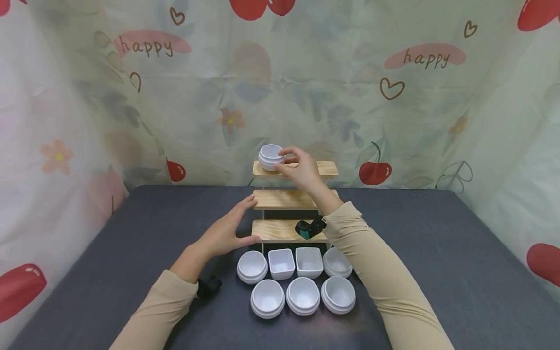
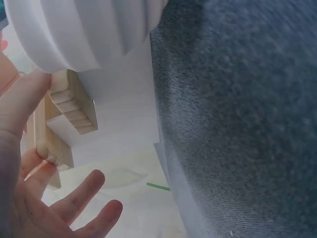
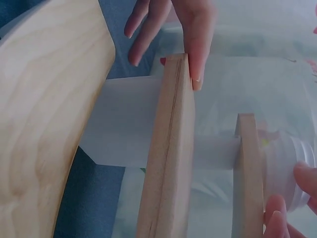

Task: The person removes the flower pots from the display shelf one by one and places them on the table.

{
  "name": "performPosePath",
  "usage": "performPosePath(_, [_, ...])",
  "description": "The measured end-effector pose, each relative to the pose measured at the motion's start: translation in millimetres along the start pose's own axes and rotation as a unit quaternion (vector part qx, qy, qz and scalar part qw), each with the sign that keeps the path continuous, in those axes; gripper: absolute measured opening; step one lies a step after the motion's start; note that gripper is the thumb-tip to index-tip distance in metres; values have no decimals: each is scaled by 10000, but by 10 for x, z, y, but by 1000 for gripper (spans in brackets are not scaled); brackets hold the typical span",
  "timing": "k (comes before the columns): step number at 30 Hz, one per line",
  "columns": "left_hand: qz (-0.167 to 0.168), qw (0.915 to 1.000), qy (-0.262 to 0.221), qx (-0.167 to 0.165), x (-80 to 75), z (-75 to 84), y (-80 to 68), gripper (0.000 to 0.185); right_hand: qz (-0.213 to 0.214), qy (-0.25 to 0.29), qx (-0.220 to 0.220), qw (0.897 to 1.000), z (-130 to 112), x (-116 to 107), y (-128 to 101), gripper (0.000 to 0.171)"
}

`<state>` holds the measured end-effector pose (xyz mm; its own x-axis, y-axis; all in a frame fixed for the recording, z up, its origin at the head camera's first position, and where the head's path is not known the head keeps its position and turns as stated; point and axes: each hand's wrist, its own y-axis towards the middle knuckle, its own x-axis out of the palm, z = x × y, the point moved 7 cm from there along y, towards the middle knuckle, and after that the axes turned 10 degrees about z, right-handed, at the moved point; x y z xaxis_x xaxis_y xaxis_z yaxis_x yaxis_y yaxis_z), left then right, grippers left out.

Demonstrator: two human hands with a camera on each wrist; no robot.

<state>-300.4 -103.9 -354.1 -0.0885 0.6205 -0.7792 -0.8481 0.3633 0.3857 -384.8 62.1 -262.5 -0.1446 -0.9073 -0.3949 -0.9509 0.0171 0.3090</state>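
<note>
— Which step are we at?

— I am setting one round bowl (image 1: 271, 157) on the top shelf (image 1: 325, 168). My right hand (image 1: 302, 171) pinches its rim; my left hand (image 1: 227, 232), fingers straight, steadies the wooden rack (image 1: 280, 230). Next I think I must release gently.

— And the count?

— Three shelves. On the table (image 1: 437, 253) seven bowls: five round, two square, I believe.
</note>
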Motion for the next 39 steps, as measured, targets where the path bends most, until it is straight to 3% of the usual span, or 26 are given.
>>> performPosePath(6, [104, 9998, 55, -171, -14, 31, 40, 80, 80, -105, -37, 9999, -32, -64, -32, 32])
performPosePath(10, [420, 9990, -23, -175, -43, 47, 104, 64, 123, -168, -65, 9998, -75, -154, -74, 33])
performPosePath(19, [1195, 9917, -435, 209, -106, 69, 209, 26, 80, 112, -321, 9994, -81, -290, -122, 33])
performPosePath(25, [1662, 9835, -633, 331, -118, 66, 230, 21, 48, 129, -645, 9978, -81, -405, -201, 31])
performPosePath(39, [1802, 9783, -1008, 176, -91, 36, 237, 21, -290, -85, -709, 9970, -18, -698, -489, 33])
